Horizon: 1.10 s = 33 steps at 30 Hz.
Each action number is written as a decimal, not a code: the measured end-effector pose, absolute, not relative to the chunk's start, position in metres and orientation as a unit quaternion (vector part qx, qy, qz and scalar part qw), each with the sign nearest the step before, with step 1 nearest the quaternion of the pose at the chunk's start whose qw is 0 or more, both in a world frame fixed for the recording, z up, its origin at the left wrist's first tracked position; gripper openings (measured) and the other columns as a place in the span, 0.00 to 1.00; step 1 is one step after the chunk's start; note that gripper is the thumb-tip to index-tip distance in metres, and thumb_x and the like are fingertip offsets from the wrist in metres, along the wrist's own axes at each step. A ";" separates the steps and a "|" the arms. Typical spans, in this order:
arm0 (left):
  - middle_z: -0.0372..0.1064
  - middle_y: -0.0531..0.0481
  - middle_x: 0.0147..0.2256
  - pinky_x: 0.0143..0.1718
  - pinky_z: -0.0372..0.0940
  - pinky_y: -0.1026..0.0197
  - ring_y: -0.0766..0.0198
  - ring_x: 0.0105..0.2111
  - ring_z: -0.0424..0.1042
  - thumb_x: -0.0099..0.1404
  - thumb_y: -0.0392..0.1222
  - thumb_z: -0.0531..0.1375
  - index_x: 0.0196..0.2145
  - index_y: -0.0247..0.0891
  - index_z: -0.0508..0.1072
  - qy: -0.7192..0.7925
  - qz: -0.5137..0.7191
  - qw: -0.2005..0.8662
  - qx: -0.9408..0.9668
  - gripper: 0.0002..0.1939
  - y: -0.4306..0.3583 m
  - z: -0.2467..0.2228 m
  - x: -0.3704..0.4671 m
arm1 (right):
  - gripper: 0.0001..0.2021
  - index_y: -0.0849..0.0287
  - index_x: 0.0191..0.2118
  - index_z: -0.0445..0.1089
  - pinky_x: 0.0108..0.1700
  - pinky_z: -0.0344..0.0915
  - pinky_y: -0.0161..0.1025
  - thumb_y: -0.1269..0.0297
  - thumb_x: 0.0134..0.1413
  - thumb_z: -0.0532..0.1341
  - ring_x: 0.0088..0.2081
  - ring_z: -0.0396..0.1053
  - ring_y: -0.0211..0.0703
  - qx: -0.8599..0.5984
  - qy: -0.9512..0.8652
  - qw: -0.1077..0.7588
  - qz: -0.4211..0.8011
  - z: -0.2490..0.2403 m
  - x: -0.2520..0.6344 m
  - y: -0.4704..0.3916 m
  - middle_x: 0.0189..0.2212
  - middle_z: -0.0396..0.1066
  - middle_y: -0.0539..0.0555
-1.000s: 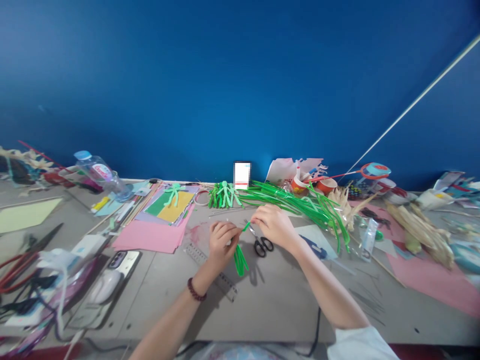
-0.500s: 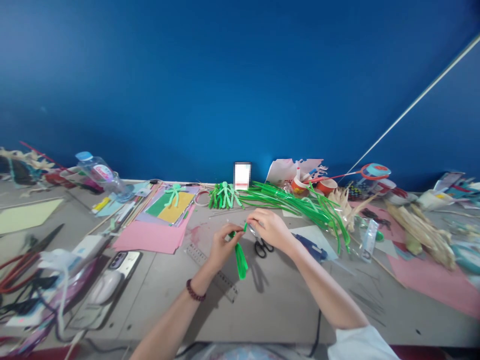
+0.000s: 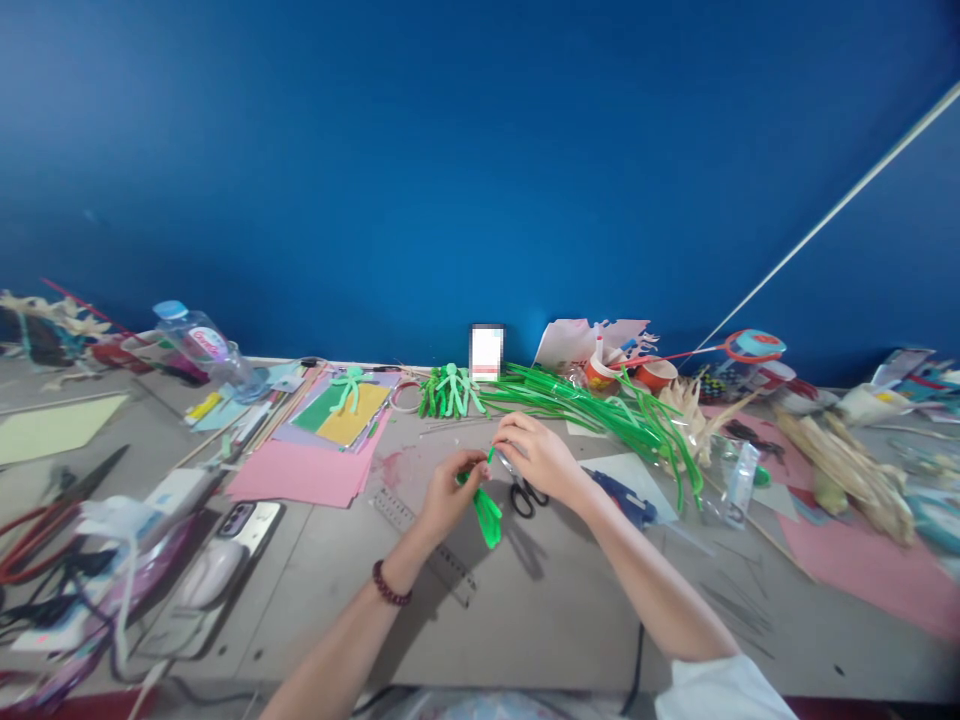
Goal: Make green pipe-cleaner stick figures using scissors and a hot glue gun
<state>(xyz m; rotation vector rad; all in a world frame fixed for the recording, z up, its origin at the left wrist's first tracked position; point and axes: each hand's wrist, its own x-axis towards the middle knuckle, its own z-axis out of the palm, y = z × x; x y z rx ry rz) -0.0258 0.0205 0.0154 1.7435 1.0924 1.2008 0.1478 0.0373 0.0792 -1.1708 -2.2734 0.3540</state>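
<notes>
Our left hand (image 3: 454, 490) is closed, thumb against fingers, gripping a bundle of green fuzzy stems (image 3: 488, 517) over the middle of the desk (image 3: 525, 640). The bundle's looped ends hang toward the near right, and a short green end (image 3: 491, 455) stands up between our two hands. Our right hand (image 3: 536, 455) pinches that end with its fingertips; whether it belongs to the same bundle we cannot tell.

Just beneath the right hand we have black-handled scissors (image 3: 524, 495), their blades partly hidden by the fingers. A clear ruler (image 3: 456, 577) lies aslant under our left wrist. To the right, a blue glue gun (image 3: 624, 497) rests by our right forearm, partly on a white sheet (image 3: 643, 470).

On the far side we see a long heap of green stems (image 3: 577, 397), with small green figures (image 3: 451, 388) just left of it and a lit screen (image 3: 486, 350) upright before the blue wall (image 3: 375, 200). Farther left, another green figure (image 3: 348, 385) lies on coloured sheets (image 3: 351, 415), with pink paper (image 3: 304, 472) on their near side. At the near left, we have a white mouse (image 3: 212, 573) beside a phone (image 3: 259, 522).
</notes>
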 end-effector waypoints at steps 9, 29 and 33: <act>0.76 0.47 0.29 0.35 0.64 0.61 0.62 0.30 0.72 0.55 0.39 0.60 0.30 0.37 0.76 0.472 0.398 0.399 0.678 0.06 0.022 0.009 -0.026 | 0.08 0.59 0.34 0.70 0.47 0.60 0.42 0.73 0.58 0.54 0.44 0.63 0.43 -0.398 -0.889 0.211 0.078 0.081 0.145 0.032 0.40 0.66 0.56; 0.69 0.54 0.22 0.21 0.54 0.70 0.75 0.19 0.61 0.43 0.45 0.70 0.25 0.34 0.73 0.405 0.505 0.695 0.314 0.15 0.035 0.018 -0.041 | 0.12 0.60 0.38 0.73 0.34 0.63 0.40 0.59 0.50 0.61 0.39 0.73 0.56 -0.605 -0.775 -0.116 0.144 0.070 0.148 0.025 0.36 0.74 0.63; 0.69 0.53 0.22 0.23 0.56 0.70 0.74 0.21 0.63 0.45 0.44 0.69 0.23 0.34 0.74 0.388 0.527 0.687 0.315 0.12 0.037 0.014 -0.043 | 0.15 0.62 0.41 0.71 0.34 0.62 0.38 0.58 0.50 0.61 0.40 0.72 0.55 -0.627 -0.760 -0.094 0.142 0.061 0.148 0.018 0.37 0.74 0.62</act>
